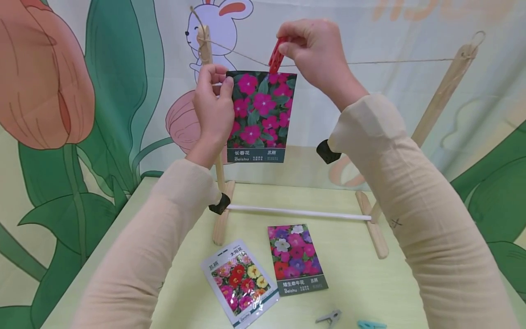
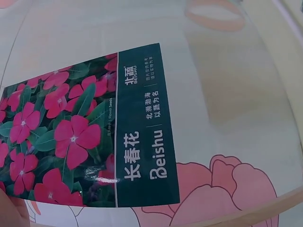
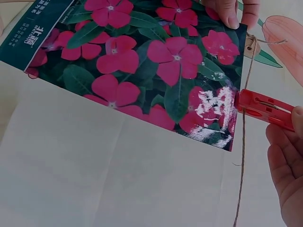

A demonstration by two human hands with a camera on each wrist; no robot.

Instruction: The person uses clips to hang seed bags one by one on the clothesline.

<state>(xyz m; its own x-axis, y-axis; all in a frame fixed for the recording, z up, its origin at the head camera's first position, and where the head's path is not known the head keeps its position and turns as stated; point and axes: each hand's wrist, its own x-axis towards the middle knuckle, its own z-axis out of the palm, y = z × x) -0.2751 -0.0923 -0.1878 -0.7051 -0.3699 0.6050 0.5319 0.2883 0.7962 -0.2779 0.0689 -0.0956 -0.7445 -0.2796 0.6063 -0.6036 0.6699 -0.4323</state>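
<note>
A seed packet (image 1: 261, 121) with magenta flowers hangs upright by the string (image 1: 394, 61). My left hand (image 1: 214, 103) pinches its upper left corner between thumb and fingers. With thumb and fingers, my right hand (image 1: 318, 52) holds a red clothespin (image 1: 276, 57), whose tip is at the packet's top edge, right of its middle. In the right wrist view the clothespin (image 3: 266, 109) crosses the string and meets the packet's edge. The left wrist view shows the packet's dark green lower band (image 2: 147, 127) with white lettering.
Wooden posts (image 1: 445, 93) hold the string at both ends, joined low by a white rod (image 1: 300, 212). On the table lie a white-bordered seed packet (image 1: 242, 283), a petunia-like packet (image 1: 297, 258), a grey clothespin (image 1: 330, 317) and a teal clothespin (image 1: 371, 324). A printed cloth hangs behind.
</note>
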